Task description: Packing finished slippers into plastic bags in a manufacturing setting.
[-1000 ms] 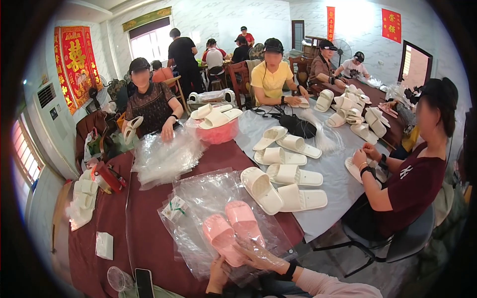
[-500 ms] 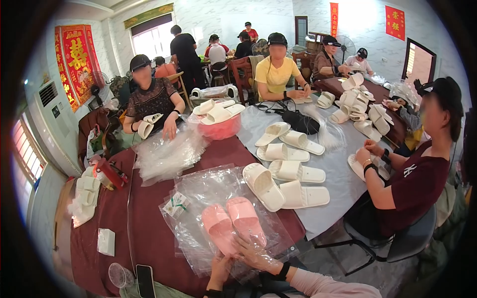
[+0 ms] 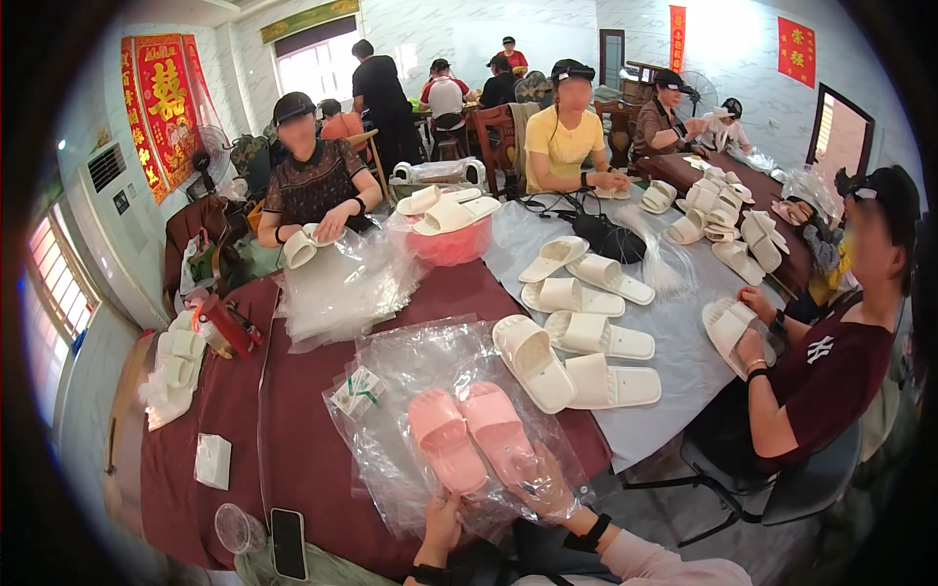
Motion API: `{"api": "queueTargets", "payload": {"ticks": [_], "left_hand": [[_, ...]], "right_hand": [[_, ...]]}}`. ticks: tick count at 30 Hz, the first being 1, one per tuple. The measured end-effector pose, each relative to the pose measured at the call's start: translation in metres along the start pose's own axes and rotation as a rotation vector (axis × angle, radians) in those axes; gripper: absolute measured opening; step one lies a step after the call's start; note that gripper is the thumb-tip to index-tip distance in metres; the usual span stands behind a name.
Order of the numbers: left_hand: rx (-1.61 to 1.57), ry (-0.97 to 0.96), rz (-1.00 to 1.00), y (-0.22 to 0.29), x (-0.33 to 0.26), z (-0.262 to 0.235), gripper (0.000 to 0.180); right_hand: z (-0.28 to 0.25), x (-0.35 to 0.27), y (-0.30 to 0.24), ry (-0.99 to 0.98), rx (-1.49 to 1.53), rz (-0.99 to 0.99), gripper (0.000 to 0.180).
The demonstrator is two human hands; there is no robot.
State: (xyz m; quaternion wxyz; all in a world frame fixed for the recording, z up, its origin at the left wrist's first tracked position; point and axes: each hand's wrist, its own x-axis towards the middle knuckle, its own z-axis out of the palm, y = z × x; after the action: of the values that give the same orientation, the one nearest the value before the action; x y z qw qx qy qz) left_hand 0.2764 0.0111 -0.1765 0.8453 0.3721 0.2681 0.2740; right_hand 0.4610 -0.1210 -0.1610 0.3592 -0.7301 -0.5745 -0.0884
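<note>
Far left on the maroon table [image 3: 293,459]: a heap of white slippers [image 3: 176,366], count unclear, beside a red tool [image 3: 227,325]. Nearer the edge, one small white packet [image 3: 213,459], one clear cup [image 3: 237,528], one dark phone [image 3: 287,543].

Centre left: a loose pile of clear bags [image 3: 342,283] in front of a seated person who holds one white slipper. Below that, one small tag card [image 3: 356,393] lying on the plastic.

Centre, near edge: two pink slippers [image 3: 469,435], side by side, toes away from the wearer, lying on or in a clear bag [image 3: 420,361]; whether they are fully inside I cannot tell. Left hand [image 3: 442,523] grips the bag's near edge below the left slipper's heel. Right hand [image 3: 543,485] lies spread over the plastic at the right slipper's heel, pressing rather than clenched.

Judgement: the pair is matched and laid in place; the bag mouth looks unclosed, so bagging seems midway.

Right of centre: eight white slippers [image 3: 576,337] loose on the grey cloth [image 3: 674,352], unbagged. Behind them a pink basin [image 3: 451,244] with about three more. Far right, further white slippers on another table, too crowded to count.
</note>
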Motion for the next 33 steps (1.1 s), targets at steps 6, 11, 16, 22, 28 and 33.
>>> {"api": "queueTargets", "payload": {"ticks": [6, 11, 16, 22, 28, 33], "left_hand": [[0.011, 0.139, -0.004, 0.006, -0.002, 0.008, 0.028], [0.079, 0.095, -0.07, 0.009, -0.001, 0.01, 0.025], [0.175, 0.092, -0.082, 0.016, -0.001, 0.017, 0.025], [0.247, 0.077, -0.057, 0.025, -0.006, 0.029, 0.034], [0.21, 0.087, -0.034, 0.016, -0.003, 0.024, 0.035], [0.188, 0.081, -0.065, 0.017, -0.005, 0.024, 0.031]], "right_hand": [[-0.013, 0.012, 0.008, -0.282, 0.156, 0.022, 0.054], [-0.012, 0.011, 0.005, -0.21, 0.19, 0.076, 0.055], [0.004, 0.009, -0.006, -0.112, 0.279, 0.09, 0.046], [-0.002, 0.025, -0.012, -0.016, 0.037, -0.044, 0.049], [0.005, 0.02, -0.012, 0.052, 0.106, 0.271, 0.058], [0.008, 0.017, -0.01, 0.03, 0.078, 0.26, 0.058]]}}
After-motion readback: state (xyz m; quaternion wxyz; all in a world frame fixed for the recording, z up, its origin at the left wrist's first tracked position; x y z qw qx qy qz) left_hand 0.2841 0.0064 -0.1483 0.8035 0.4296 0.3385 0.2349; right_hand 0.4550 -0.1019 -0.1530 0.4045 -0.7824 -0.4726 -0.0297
